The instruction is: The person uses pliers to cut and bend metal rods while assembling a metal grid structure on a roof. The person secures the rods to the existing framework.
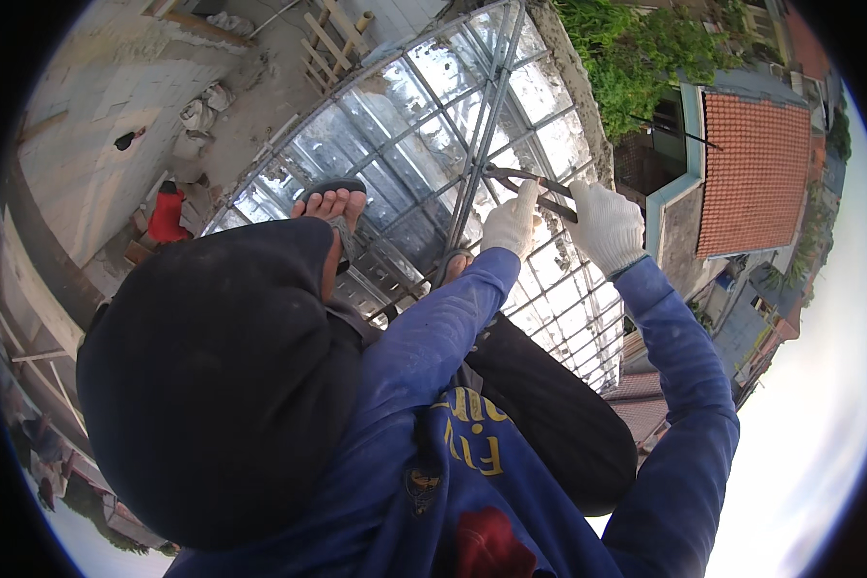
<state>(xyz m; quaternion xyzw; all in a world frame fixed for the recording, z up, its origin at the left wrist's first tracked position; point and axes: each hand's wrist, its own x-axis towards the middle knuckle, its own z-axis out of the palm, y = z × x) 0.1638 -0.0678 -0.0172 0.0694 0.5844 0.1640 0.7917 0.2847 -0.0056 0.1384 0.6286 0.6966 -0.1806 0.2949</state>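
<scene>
Pliers (530, 185) are held over a steel frame (482, 144), at the long double rail that runs up the frame's middle. The dark handles are gripped near the frame's right half; the jaws point left and sit at the rail, but whether anything is bitten cannot be told.

The right hand (605, 226), in a white glove, is closed in a fist around the handles, just right of the rail. The left hand (511, 223), also white-gloved, is partly curled with fingers raised against the handles from below, touching both pliers and, seemingly, the rail; how tightly it is pressed cannot be told. Both blue sleeves (679, 356) come up from the frame's lower edge.

A sandalled foot (329, 204) is planted on the frame's bars left of the rail, toes bare. A second sandal tip is seen just below the left hand.

The frame is a grid of thin bars with shiny foil sheeting beneath. Open drop lies past its right edge, where a red-tiled roof (753, 173) is seen well below. Beyond the frame's left edge a concrete slab (96, 125) is seen, with a red-clad person (168, 214) near it. Greenery (636, 48) is above the frame's top right corner.
</scene>
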